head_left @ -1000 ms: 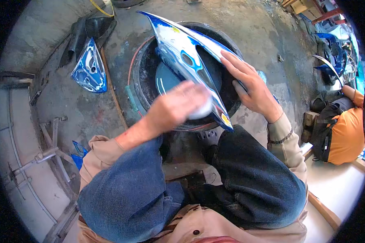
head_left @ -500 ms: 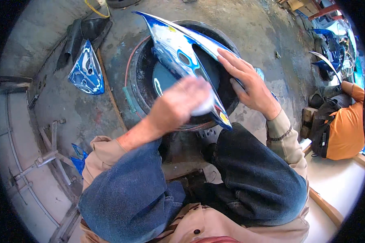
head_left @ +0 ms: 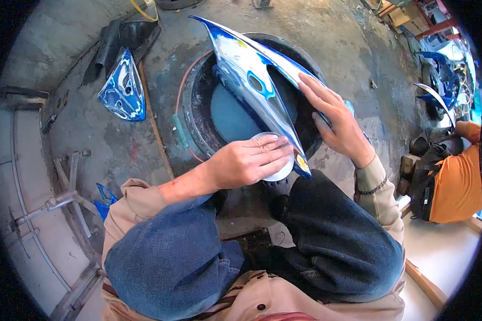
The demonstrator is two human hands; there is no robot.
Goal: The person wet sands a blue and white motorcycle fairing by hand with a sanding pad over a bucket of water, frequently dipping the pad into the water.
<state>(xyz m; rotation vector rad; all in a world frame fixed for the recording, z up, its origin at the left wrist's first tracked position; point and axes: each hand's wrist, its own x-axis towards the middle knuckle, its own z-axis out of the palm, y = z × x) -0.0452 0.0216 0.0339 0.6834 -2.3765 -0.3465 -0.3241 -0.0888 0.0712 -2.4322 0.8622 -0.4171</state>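
Left hand (head_left: 246, 165) and white pad (head_left: 279, 172) slid nearer the body

Fingers together, it holds one pad at the near tip of one panel (head_left: 270, 101): glossy, pointed, blue-white, one oval hole, over one black tub (head_left: 200, 104). One right hand (head_left: 337, 119) clasps its right edge. Farther left lie two smaller blue pieces (head_left: 118, 100).

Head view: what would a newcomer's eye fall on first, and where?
Probably the large blue-and-white panel over the black tub, upper centre: the right hand is on its right edge, the left hand holds a white pad near its lower end. Then perhaps another person's orange garment at far right, and a smaller blue panel on the floor at left.
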